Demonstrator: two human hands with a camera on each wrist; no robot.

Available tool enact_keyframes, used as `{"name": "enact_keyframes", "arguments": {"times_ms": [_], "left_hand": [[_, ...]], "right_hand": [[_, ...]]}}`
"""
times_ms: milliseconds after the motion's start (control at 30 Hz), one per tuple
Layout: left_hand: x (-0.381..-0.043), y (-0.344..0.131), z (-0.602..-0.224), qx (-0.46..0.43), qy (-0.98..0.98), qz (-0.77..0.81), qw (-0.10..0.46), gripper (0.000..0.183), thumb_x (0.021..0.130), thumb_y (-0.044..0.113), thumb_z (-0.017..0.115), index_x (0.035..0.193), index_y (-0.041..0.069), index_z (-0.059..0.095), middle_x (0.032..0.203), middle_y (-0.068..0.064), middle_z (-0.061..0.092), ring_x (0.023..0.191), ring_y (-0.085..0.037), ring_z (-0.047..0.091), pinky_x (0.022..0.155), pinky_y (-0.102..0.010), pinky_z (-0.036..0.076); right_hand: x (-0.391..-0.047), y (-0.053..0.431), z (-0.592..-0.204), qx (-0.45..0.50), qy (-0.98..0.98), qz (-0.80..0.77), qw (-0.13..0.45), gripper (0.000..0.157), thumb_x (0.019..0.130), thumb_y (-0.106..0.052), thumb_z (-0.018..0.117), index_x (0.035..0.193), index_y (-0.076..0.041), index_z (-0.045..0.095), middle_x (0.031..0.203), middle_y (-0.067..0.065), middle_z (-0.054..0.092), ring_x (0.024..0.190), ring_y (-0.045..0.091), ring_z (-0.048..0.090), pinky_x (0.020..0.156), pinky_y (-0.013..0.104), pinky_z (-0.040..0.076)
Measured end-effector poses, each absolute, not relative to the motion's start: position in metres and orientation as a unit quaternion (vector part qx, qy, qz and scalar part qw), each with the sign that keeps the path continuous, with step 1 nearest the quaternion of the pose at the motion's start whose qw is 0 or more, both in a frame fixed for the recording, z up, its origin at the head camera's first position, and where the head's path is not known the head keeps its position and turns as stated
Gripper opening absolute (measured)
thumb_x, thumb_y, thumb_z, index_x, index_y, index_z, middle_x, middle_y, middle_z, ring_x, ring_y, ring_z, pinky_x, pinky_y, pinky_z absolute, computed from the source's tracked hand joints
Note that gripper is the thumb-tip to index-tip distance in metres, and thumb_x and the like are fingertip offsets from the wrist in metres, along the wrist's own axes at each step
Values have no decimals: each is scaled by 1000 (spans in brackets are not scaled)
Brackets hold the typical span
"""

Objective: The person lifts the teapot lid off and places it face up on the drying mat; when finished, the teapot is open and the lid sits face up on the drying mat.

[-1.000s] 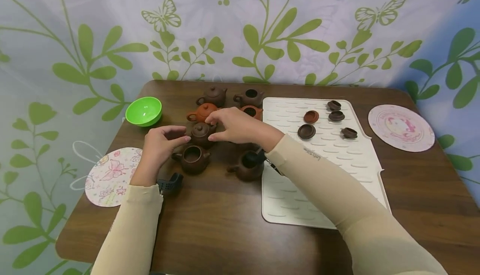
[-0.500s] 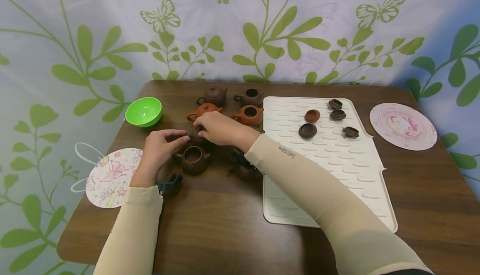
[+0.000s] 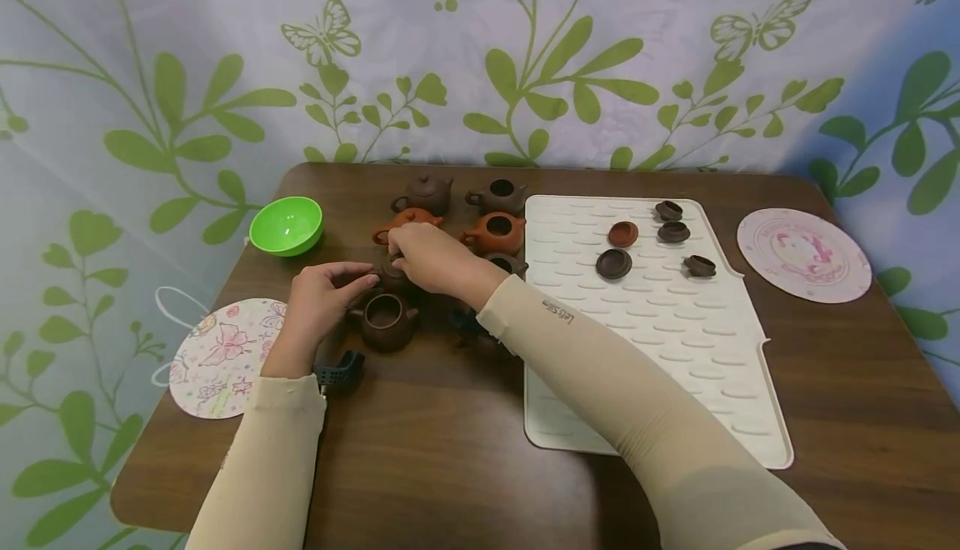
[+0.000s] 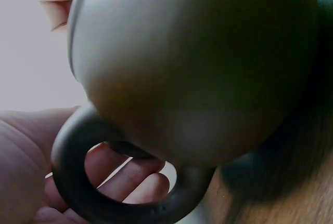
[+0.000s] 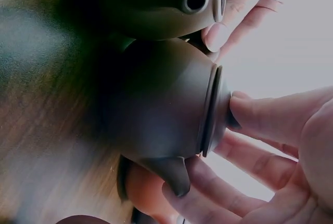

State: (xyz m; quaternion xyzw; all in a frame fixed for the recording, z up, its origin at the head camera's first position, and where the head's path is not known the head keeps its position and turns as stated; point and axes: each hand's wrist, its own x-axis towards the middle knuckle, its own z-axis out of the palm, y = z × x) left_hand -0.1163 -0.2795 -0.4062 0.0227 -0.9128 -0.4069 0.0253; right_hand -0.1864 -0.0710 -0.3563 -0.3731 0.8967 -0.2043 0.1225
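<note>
A dark brown teapot (image 3: 392,279) stands in the left column, partly covered by my hands. My right hand (image 3: 435,260) reaches over it. In the right wrist view its thumb and fingers pinch the lid (image 5: 212,112) at the knob, and the lid sits on the pot's mouth. My left hand (image 3: 318,304) is at the handle side, thumb and fingers holding there; the handle itself is mostly hidden. In front stands a lidless brown teapot (image 3: 387,335), which fills much of the left wrist view. Behind is an orange lidded teapot (image 3: 408,218).
A brown lidded teapot (image 3: 426,193) stands at the back. Lidless teapots form a right column, including an orange one (image 3: 487,237). Several loose lids, one orange (image 3: 622,234), lie on the white mat (image 3: 585,383). A green bowl (image 3: 277,237) and two round printed discs lie nearer the sides.
My right hand has moved left and down onto the teapot's lid, uncovering the orange lidless teapot. My left hand has stayed at the handle side.
</note>
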Motion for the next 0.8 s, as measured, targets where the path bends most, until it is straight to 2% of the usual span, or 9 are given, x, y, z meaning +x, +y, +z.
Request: {"name": "enact_keyframes", "arguments": {"times_ms": [200,433,800], "left_hand": [[-115,-278,-406,26,-913,-406,22,32,98,32,79,122,10,81,118,-12,76,112,-34,66,95,-53,51],[-112,-277,-404,33,-911,-411,20,33,99,34,79,123,10,81,119,-11,76,112,-33,65,96,-53,51],[-113,-277,-407,28,-913,-405,34,30,98,30,80,120,10,82,117,-10,76,113,-33,66,94,-52,51]], "right_hand": [[-184,-70,-355,-372,899,-198,123,18,108,-18,63,124,-9,65,123,4,64,109,17,63,88,29,51],[-184,-68,-357,-377,894,-219,105,15,109,-19,62,120,-9,65,116,2,61,102,15,58,86,28,50],[-176,-58,-352,-370,891,-256,65,18,108,-20,63,121,-8,64,118,4,61,106,17,60,90,28,50]]}}
